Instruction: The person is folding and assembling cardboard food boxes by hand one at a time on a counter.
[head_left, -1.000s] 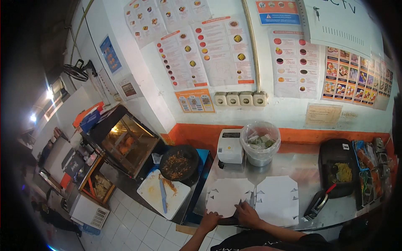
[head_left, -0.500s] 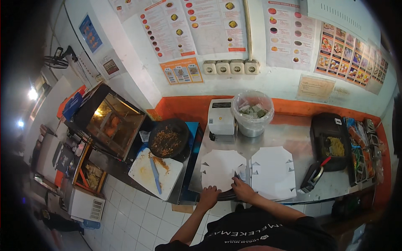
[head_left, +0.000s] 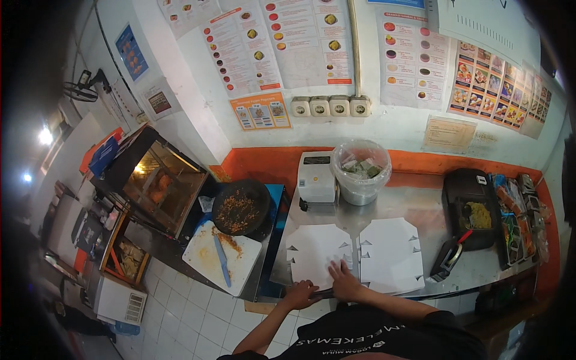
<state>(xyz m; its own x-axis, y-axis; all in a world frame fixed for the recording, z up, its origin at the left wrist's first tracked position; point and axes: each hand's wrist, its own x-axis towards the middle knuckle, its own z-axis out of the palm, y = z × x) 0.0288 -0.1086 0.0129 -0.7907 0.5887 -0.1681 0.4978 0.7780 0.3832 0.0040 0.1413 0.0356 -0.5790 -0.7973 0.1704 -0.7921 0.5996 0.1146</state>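
Note:
Two flat white cardboard box blanks with small cut slots along their sides lie side by side on the metal table. On the left blank (head_left: 315,246), my right hand (head_left: 344,281) rests near the lower right corner, fingers spread and holding nothing. My left hand (head_left: 302,294) is at that blank's near edge, its fingers closed around the edge; the thumb side is hard to make out. The right blank (head_left: 391,252) lies untouched just beside my right hand.
Behind the blanks stand a white label printer (head_left: 317,180) and a bagged tub of packets (head_left: 362,174). A tape dispenser (head_left: 449,258) and a black case (head_left: 471,204) sit rightward. Leftward are a cutting board (head_left: 207,261) with a blue knife (head_left: 222,259) and a dark bowl (head_left: 241,207).
My right hand has opened from a closed grip near the slots to spread fingers on the left blank. The left hand has shifted slightly down along the near edge. The view has tilted a little.

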